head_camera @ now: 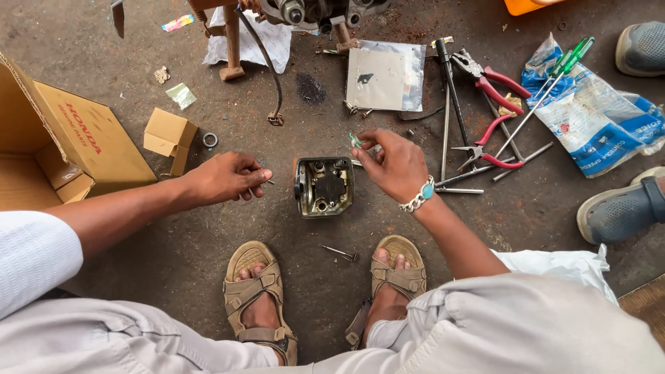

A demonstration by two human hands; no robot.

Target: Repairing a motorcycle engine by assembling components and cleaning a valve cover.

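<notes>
The left hand (228, 178) pinches a thin metal pin; the right hand (393, 165) pinches a small green piece just above the dark metal engine part (323, 185) sitting on the concrete floor (208, 256) between them

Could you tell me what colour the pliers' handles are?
Red, on the pliers, in the head view.
</notes>
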